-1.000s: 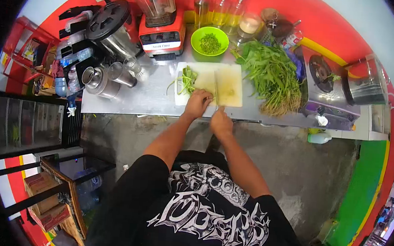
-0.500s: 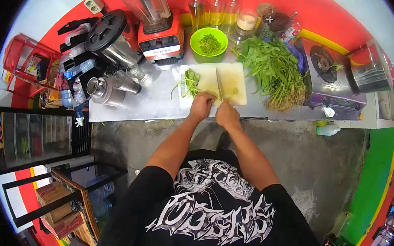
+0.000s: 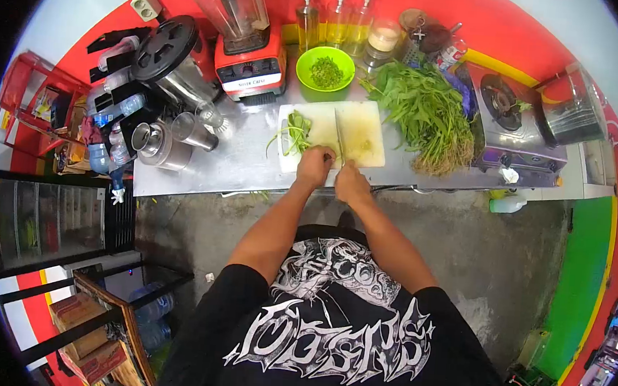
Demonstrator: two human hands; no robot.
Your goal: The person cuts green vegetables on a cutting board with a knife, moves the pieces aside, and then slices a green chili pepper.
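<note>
A white cutting board [image 3: 373,125] lies near the front edge of the metal counter. My right hand [image 3: 352,183] is wrapped round the handle of a knife [image 3: 340,131], whose blade points away from me across the board. Left of the blade, my left hand [image 3: 315,167] is closed at the board's front edge, fingertips close to the knife; what it grips is hidden under the fingers. Leafy green stems [image 3: 297,132] lie on the board's left side. Small pale green bits [image 3: 365,145] are scattered right of the blade.
Behind the board stands a lime green bowl [image 3: 304,68] of chopped greens. A big bunch of rooted leafy greens [image 3: 431,115] lies to the right, beside a gas stove [image 3: 523,141]. An orange blender [image 3: 250,65] and metal shakers [image 3: 162,144] stand left. Pump bottles [image 3: 337,21] line the wall.
The whole view has shifted slightly, so the counter sits a little farther left. Both hands stay at the board's front edge with the knife between them, with only small movement.
</note>
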